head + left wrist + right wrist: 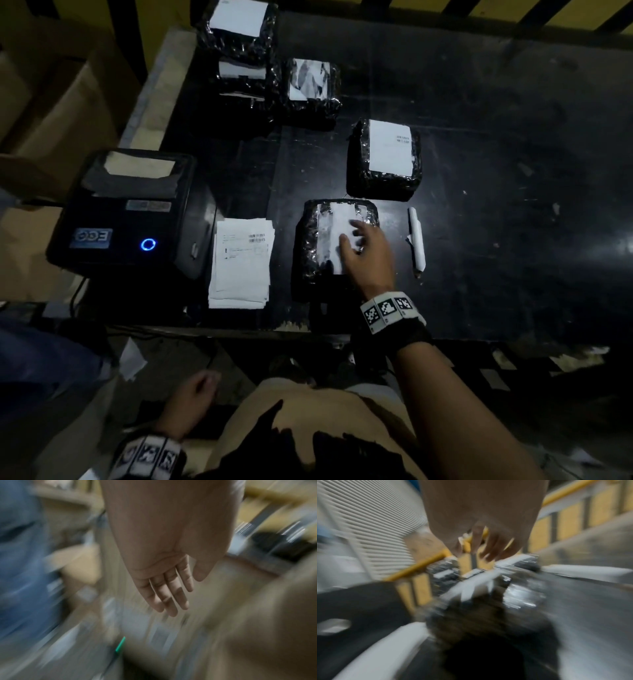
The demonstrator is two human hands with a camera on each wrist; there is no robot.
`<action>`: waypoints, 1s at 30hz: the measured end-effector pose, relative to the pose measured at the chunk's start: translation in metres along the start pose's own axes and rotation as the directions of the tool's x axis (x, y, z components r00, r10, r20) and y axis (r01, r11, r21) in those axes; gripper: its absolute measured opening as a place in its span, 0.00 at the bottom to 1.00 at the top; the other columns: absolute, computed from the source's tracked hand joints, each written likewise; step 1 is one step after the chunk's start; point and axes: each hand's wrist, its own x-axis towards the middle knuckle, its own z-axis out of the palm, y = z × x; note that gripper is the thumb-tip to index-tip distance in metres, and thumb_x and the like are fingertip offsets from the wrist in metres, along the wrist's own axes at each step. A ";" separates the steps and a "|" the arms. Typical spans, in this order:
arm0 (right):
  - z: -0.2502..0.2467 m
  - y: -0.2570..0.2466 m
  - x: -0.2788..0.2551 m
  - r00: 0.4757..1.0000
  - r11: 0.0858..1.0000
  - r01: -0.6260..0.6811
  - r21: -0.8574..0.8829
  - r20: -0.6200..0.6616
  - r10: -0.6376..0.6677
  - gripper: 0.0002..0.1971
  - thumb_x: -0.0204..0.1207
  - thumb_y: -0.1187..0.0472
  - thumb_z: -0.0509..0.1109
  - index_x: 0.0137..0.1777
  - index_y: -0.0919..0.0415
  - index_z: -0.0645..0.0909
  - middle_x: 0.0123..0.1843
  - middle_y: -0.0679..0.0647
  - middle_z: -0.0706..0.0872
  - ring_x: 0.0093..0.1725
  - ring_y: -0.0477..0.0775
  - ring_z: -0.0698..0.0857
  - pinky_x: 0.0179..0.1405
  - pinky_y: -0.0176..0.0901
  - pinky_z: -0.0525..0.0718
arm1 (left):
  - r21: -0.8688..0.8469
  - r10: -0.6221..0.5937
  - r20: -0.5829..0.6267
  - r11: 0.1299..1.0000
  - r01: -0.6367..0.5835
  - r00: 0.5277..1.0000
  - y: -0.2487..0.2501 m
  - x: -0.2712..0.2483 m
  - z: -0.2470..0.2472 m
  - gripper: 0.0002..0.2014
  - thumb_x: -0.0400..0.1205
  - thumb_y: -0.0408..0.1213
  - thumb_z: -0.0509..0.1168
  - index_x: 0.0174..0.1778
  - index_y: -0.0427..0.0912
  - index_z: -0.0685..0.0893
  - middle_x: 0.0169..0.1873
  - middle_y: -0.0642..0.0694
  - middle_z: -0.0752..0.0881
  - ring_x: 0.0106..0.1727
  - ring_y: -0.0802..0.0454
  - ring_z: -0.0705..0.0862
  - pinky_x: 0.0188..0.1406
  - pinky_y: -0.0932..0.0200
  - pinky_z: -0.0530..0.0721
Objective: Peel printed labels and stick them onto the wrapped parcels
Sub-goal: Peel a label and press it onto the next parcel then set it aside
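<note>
- The left hand [191, 397] hangs below the worktop's front edge, near the person's lap; in the left wrist view its fingers [169, 596] are straight and loose and hold nothing.
- The right hand [368, 255] lies over the nearest parcel [329, 246], fingers spread on the white label [337, 228] stuck to its top; it is released, curled round nothing. The right wrist view is too blurred to show whether the fingertips press the label.
- A black label printer [126, 209] with a lit blue ring stands at the worktop's left edge, white paper showing in its top slot.
- Just right of the printer, a stack of printed labels [241, 263] lies near the front edge.
- The nearest parcel sits beside that stack, near the front edge at the worktop's [513, 171] middle.
- At the back left corner, two labelled parcels are stacked [239, 44], with another labelled parcel [311, 89] touching them on the right.
- A further labelled parcel [385, 159] sits just behind the nearest one.
- A rolled strip of white paper [417, 240] lies just right of the nearest parcel.
</note>
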 end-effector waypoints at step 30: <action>0.123 -0.053 -0.026 0.915 0.963 -0.268 -0.026 0.306 0.263 0.08 0.77 0.61 0.72 0.47 0.67 0.86 0.48 0.62 0.90 0.50 0.57 0.88 0.47 0.37 0.78 | 0.392 0.297 -0.017 0.880 -0.267 0.955 0.138 0.070 -0.036 0.25 0.85 0.40 0.57 0.80 0.50 0.65 0.84 0.44 0.47 0.84 0.43 0.50 0.80 0.43 0.61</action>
